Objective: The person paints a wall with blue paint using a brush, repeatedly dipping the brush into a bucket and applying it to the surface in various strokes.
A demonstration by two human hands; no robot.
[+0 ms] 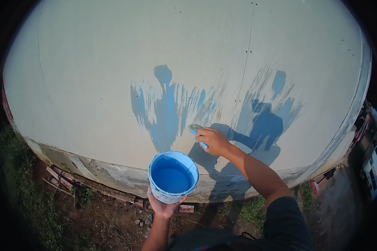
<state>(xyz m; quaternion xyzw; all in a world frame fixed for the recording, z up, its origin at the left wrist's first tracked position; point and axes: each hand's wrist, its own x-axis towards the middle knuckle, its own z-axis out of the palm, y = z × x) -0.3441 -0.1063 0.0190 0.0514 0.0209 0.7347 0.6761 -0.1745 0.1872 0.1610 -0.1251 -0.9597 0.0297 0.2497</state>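
Observation:
Blue paint lies in a bucket (173, 198) with paint-smeared sides, held from below by my left hand (163, 208), its fingers partly hidden under the base. To the right of the bucket and a little above it, my right hand (212, 140) is wrapped round a brush (194, 127) with a blue handle. The brush's bristles are at the pale wall (92, 83). Streaky blue paint (165, 117) marks the wall above the bucket, and a second streaky patch (287, 112) lies farther right.
My shadow falls on the wall at the right. Below the wall are soil, grass (25, 188), wood pieces (60, 178) and bricks. A white object (372, 171) stands at the far right edge. A vertical seam with dark dots runs down the wall.

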